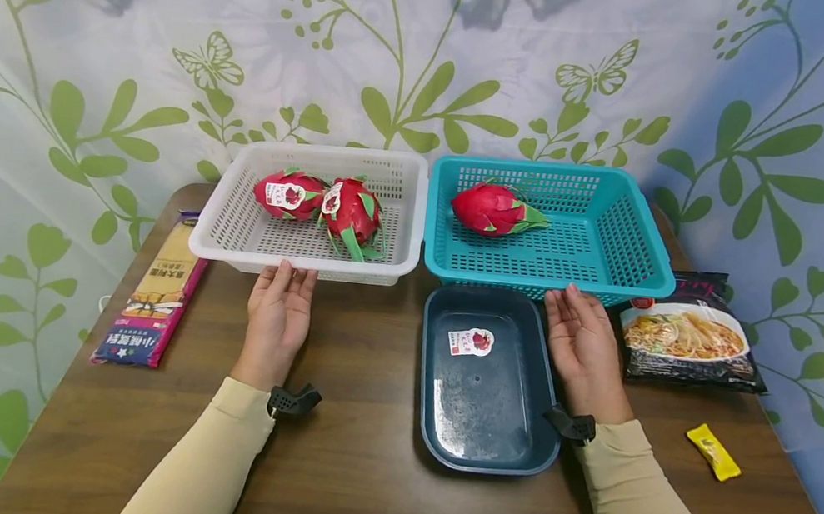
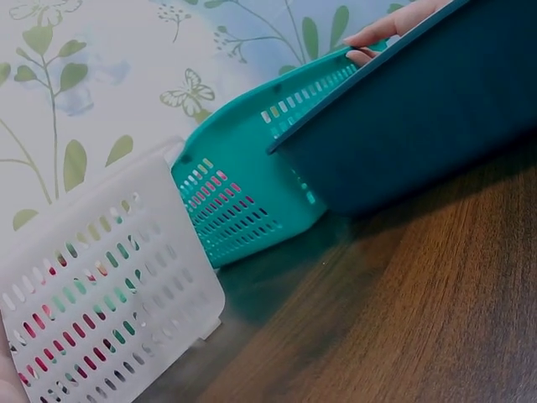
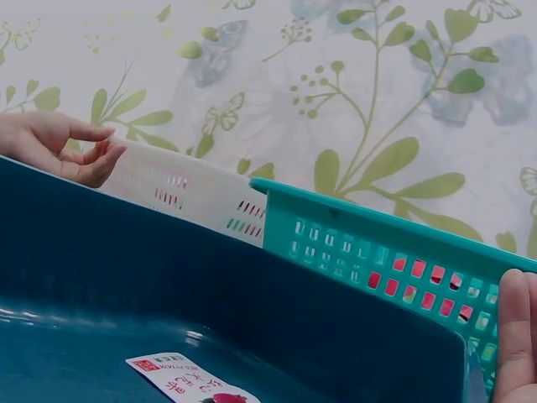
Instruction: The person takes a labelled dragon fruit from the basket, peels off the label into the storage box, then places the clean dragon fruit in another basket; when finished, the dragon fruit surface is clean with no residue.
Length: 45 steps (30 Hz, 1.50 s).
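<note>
A white basket (image 1: 388,267) at the back left holds two dragon fruits (image 1: 290,196), both stickered. My left hand (image 1: 278,323) is palm up at its front edge, fingertips right at the rim. To the right, a teal basket (image 1: 592,263) holds one dragon fruit (image 1: 488,211) with no sticker showing. Against its front side, near the right end, my right hand (image 1: 583,350) touches with extended fingers, seen close up in the right wrist view on the teal wall (image 3: 352,227). In front sits a dark blue tray (image 1: 490,408) with a dragon fruit sticker (image 1: 471,342) inside.
A pasta packet (image 1: 151,297) lies at the left table edge. Beyond my right hand are a black noodle bag (image 1: 690,336) and a small yellow packet (image 1: 713,452). A patterned cloth (image 1: 403,55) hangs behind the wooden table (image 1: 354,452).
</note>
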Each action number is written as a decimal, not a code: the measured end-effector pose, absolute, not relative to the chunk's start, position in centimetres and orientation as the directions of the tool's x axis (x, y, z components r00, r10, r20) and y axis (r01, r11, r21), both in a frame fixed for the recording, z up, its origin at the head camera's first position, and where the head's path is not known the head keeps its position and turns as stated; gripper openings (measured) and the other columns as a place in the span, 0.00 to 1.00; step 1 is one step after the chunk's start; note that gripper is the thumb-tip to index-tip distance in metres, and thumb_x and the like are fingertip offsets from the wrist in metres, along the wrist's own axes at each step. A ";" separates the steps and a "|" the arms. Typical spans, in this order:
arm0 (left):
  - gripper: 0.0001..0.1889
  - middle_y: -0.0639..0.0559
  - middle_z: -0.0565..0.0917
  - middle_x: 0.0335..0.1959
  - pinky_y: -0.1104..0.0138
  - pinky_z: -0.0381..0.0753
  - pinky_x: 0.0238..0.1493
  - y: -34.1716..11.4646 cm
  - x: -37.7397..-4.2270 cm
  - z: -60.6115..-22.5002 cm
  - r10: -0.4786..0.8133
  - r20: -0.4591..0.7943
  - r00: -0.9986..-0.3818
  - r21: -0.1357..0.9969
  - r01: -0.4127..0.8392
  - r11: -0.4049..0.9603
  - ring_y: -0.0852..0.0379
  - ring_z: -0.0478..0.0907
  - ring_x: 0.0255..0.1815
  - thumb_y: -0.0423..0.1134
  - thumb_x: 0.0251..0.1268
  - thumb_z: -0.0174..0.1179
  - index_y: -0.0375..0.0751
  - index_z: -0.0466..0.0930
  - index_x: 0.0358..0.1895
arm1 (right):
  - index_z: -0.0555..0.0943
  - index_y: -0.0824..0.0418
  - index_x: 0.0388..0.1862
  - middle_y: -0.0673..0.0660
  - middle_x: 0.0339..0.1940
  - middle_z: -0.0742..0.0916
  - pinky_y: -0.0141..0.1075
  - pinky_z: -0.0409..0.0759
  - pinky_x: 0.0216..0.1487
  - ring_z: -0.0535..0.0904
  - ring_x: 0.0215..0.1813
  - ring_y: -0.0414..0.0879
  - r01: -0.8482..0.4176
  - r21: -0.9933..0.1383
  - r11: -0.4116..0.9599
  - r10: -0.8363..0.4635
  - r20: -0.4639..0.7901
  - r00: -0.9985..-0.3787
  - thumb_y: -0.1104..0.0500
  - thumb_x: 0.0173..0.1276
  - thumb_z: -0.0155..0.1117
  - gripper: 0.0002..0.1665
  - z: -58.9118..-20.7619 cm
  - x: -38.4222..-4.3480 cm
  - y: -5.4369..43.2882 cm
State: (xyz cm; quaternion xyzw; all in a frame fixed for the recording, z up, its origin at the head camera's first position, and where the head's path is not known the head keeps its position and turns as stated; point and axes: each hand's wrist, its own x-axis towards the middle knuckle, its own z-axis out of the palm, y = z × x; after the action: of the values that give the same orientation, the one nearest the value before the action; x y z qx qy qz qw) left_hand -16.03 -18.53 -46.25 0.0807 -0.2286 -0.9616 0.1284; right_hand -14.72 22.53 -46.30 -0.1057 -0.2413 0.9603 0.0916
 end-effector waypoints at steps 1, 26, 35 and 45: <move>0.06 0.39 0.79 0.48 0.59 0.84 0.57 -18.6 -16.0 -46.3 -0.282 -0.098 -0.955 0.451 0.210 -0.868 0.49 0.82 0.45 0.31 0.78 0.59 0.33 0.73 0.49 | 0.72 0.67 0.44 0.63 0.42 0.83 0.38 0.80 0.62 0.83 0.46 0.51 -0.123 -0.480 -0.868 0.224 -0.158 -0.962 0.72 0.77 0.63 0.08 -46.3 -14.7 22.5; 0.06 0.38 0.80 0.46 0.58 0.84 0.57 -18.4 -15.9 -46.5 -0.276 -0.080 -0.958 0.400 0.222 -0.889 0.48 0.82 0.44 0.29 0.78 0.59 0.31 0.73 0.49 | 0.79 0.70 0.38 0.57 0.26 0.82 0.35 0.77 0.23 0.76 0.25 0.48 -0.030 -0.969 0.245 0.165 0.072 -0.984 0.45 0.77 0.69 0.27 -40.0 -12.2 20.2; 0.05 0.38 0.80 0.46 0.59 0.86 0.54 -18.7 -16.1 -46.3 -0.289 -0.081 -0.954 0.410 0.232 -0.882 0.48 0.83 0.43 0.29 0.78 0.58 0.32 0.72 0.48 | 0.82 0.63 0.45 0.55 0.37 0.85 0.42 0.82 0.41 0.81 0.38 0.48 -0.515 -0.572 0.638 -0.327 0.404 -0.854 0.51 0.71 0.75 0.17 -35.5 -16.6 10.8; 0.08 0.39 0.80 0.46 0.60 0.85 0.54 -18.7 -16.0 -46.6 -0.275 -0.059 -0.960 0.432 0.224 -0.874 0.49 0.82 0.43 0.30 0.76 0.61 0.32 0.72 0.48 | 0.68 0.67 0.76 0.62 0.65 0.78 0.47 0.74 0.67 0.71 0.67 0.54 -0.566 -0.253 0.784 -0.565 0.085 -0.821 0.29 0.67 0.70 0.55 -34.1 -23.6 1.8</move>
State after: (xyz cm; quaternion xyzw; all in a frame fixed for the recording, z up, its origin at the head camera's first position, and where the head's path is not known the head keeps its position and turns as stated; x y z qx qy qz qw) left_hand -16.05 -18.68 -46.56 0.0593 -0.2156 -0.9661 0.1293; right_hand -23.62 1.75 -34.08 0.2993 -0.9446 0.1348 0.0024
